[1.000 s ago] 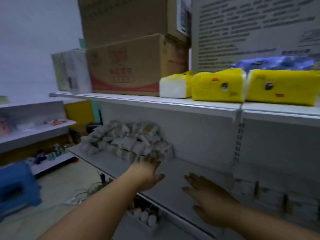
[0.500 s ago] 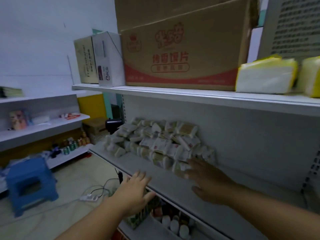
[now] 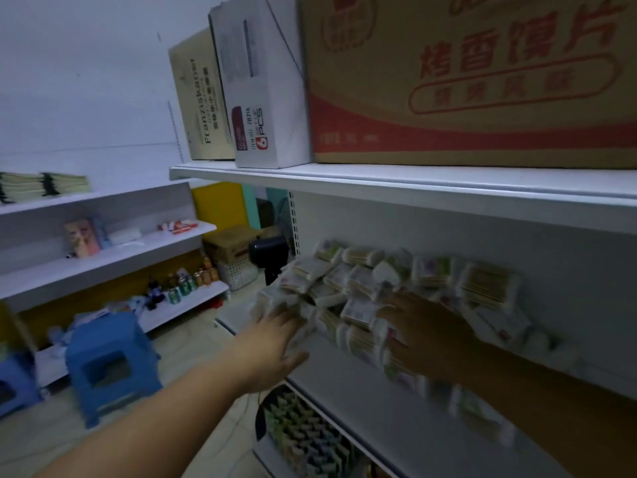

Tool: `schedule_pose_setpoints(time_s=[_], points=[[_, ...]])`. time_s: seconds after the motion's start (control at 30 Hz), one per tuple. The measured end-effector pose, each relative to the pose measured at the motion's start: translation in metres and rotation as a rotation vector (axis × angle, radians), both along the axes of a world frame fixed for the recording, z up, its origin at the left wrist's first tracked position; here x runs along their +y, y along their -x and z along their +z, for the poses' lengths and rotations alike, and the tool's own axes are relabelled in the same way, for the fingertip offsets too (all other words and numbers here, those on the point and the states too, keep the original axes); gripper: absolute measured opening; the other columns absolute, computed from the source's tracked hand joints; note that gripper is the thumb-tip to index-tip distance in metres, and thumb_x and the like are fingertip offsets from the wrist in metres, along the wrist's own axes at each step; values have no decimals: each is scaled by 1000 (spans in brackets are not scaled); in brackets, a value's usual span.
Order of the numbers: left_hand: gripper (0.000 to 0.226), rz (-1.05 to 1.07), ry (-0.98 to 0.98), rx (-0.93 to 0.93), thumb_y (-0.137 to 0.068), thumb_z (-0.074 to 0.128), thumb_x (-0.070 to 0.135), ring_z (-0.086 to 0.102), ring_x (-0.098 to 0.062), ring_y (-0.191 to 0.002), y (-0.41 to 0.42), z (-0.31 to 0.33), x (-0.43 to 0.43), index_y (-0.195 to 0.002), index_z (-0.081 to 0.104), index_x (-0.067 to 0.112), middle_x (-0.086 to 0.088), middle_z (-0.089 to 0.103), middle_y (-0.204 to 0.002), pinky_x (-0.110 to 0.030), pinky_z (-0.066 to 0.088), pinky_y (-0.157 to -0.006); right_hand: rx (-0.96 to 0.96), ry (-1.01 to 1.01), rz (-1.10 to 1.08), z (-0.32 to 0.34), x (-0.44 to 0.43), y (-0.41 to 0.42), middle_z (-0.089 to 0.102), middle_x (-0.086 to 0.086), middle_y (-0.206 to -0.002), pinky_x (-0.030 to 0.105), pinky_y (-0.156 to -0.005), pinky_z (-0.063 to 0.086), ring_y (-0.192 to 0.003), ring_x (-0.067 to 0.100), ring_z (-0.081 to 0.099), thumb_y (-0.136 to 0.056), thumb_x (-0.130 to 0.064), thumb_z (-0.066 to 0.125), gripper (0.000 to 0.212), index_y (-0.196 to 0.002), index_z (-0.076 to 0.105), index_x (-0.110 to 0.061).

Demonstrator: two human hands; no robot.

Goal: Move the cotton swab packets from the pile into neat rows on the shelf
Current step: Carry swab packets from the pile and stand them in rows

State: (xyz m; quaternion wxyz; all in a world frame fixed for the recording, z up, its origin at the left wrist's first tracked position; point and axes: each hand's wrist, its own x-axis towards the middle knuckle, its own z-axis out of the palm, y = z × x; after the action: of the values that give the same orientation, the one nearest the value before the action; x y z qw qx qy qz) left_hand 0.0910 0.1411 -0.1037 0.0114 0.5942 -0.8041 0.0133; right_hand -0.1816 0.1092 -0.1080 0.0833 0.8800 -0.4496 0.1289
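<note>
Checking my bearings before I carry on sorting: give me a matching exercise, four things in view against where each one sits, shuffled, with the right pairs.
Things
1. swab packets
2. big cardboard box
3. stool
4. drink cans

Places
A. floor
B. low shelf on the left
C. top shelf
D. middle shelf

Pairs: 1-D, 2-C, 3-A, 4-B

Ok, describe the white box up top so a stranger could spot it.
Find the big brown carton with red lettering on the upper shelf. The white box stands directly left of it, beside a gold box. It alone reads 6 PCS near its base.
</note>
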Motion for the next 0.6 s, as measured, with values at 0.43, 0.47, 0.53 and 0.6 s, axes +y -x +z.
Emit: schedule_pose_setpoints(time_s=[0.43, 0.47, 0.53, 0.6], points=[[35, 250, 39, 492, -88, 60, 35, 57, -18, -105, -112, -2, -160, -119, 60, 20, -2, 60, -122, -24, 44, -81, -200, -49, -241, -8, -112, -130, 48, -1, -135, 27, -90, 37, -118, 20, 46, -90, -35, 51, 41, -129, 49, -22], [32, 256, 46, 522, -87, 59, 34, 57, -18, -102, -115, -6, -173, -116, 61, 20, -2, 61, -121, -23, 43, -78, -247, -62, -290, -6, -120, -140, 47, -1, -135, 27, -88, 39, -117, 21, 48, -91, -37, 51, 42, -129, 48, -22], [35, 227, -12, 540, -87, 59, 36, 55, -15, -96, -116, -15, -195, -118, 60, 21, 0, 60, -122, -21, 39, -72, -306, -65, -368, -4, -134, -157, 44, -2, -140, 30, -90, 42, -119, 22, 49, -90, -39, 52, 48, -135, 44, -26], [46, 188, -121, 553, -86, 60, 43, 52, -12, -92, -110, -23, -213, -126, 56, 21, 0, 57, -125, -17, 37, -63, -289, -80, -439, -4, -145, -170, 41, -3, -145, 33, -95, 43, -123, 24, 49, -89, -40, 51, 55, -141, 38, -30]])
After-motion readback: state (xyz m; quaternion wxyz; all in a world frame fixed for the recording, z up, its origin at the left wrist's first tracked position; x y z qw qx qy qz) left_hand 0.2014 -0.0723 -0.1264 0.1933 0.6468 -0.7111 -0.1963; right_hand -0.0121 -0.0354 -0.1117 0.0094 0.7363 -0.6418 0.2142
